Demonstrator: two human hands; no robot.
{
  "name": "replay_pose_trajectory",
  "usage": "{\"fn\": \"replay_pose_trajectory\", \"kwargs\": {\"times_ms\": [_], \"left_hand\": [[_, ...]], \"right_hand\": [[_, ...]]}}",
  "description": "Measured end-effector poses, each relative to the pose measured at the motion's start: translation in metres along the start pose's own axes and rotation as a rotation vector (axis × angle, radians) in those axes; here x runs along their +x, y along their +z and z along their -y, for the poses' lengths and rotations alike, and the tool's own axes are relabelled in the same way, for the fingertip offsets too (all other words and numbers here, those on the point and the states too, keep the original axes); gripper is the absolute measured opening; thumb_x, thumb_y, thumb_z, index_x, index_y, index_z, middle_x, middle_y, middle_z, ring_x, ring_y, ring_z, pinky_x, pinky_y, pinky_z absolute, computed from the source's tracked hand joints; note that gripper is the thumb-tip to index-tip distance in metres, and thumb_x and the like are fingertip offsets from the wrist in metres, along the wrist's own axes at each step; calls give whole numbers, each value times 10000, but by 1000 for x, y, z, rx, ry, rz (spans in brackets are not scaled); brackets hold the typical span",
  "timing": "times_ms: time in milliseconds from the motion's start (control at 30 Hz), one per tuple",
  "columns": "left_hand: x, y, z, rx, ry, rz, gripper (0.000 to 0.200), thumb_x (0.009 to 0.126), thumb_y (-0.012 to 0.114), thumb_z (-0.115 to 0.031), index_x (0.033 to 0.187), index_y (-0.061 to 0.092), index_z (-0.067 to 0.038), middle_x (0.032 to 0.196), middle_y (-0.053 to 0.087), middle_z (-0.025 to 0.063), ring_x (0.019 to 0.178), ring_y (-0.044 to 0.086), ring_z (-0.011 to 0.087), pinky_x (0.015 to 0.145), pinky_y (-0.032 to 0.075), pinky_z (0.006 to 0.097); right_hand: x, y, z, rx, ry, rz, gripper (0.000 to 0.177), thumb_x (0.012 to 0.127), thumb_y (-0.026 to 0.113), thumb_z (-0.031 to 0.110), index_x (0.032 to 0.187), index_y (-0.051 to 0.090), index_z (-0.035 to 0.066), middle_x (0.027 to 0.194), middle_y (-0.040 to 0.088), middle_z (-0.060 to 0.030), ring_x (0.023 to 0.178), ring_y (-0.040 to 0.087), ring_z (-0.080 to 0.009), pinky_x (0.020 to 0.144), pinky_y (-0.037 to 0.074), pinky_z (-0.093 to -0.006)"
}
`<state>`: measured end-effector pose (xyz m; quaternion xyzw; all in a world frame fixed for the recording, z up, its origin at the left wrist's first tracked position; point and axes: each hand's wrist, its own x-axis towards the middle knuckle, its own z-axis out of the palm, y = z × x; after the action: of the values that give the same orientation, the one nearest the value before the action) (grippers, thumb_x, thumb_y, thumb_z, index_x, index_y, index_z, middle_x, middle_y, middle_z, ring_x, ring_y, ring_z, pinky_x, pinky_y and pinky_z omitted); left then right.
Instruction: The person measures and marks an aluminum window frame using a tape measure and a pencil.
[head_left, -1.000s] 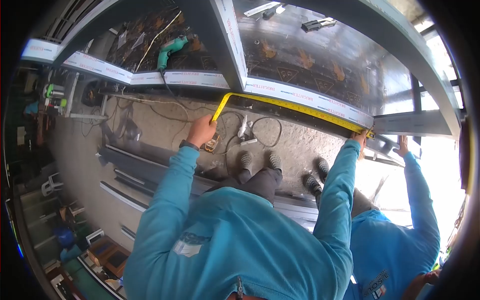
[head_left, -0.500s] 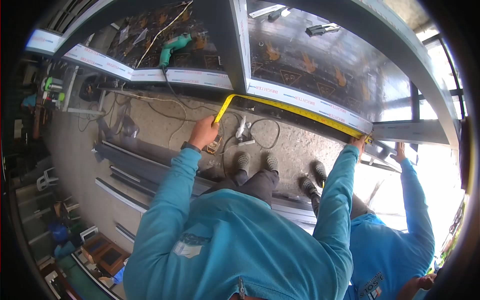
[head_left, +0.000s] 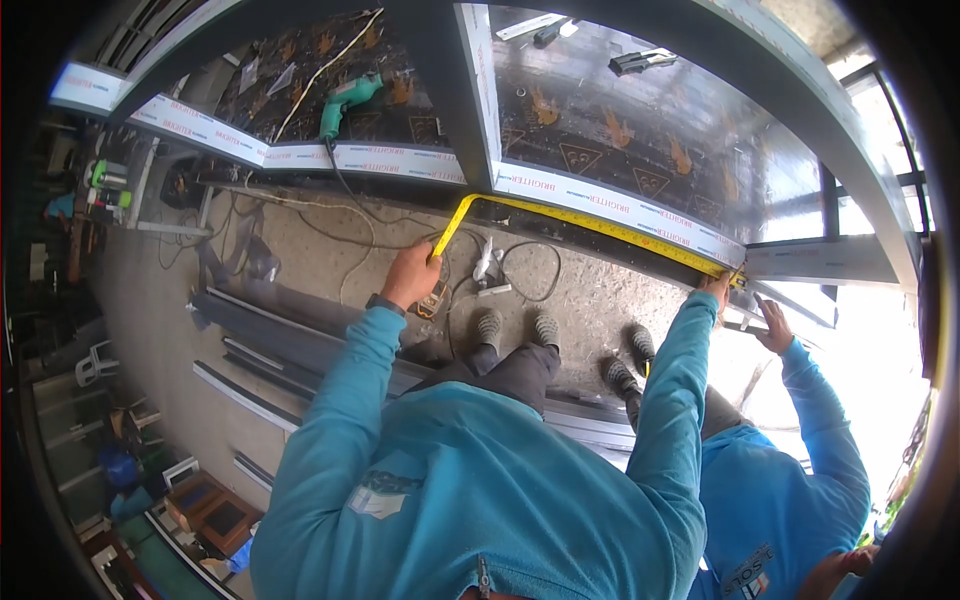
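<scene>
My left hand [head_left: 411, 275] is closed on the yellow tape measure [head_left: 610, 232], gripping its blade where it bends down toward me. From that bend the blade runs to the right along the front edge of a metal frame rail [head_left: 620, 205] covered in printed protective film. At the far end my right hand [head_left: 714, 287] is closed at the tape's end, by the frame's corner; its fingers are partly hidden. Just below my left hand shows an orange-and-black object [head_left: 432, 300], partly covered by the hand. A co-worker's hand [head_left: 775, 328] is beside my right hand.
A green power drill [head_left: 350, 103] lies on the dark board [head_left: 590, 110] inside the frame. Cables [head_left: 530, 270] and a white plug-like item [head_left: 487, 262] lie on the floor. Long metal profiles [head_left: 270, 350] lie behind on the left. A co-worker [head_left: 770, 480] stands close on the right.
The co-worker's hand has moved left and down, closer to my right hand. My left hand has shifted slightly down with the tape; my right hand stays at the corner.
</scene>
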<state>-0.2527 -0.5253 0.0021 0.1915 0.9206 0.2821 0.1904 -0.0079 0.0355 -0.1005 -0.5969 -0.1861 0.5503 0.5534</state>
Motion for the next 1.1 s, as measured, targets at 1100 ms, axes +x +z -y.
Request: {"fn": "replay_pose_trajectory", "kwargs": {"times_ms": [1100], "left_hand": [[16,9,22,-61,-17,11,224,902,578,-223,908,610,-2,780,669,225,752,666,398,630,493,474]], "right_hand": [[43,-5,-34,108,-96,27,255,797,830,166,877,611,63,784,646,-122,676,620,-239,559,549,-385]]}}
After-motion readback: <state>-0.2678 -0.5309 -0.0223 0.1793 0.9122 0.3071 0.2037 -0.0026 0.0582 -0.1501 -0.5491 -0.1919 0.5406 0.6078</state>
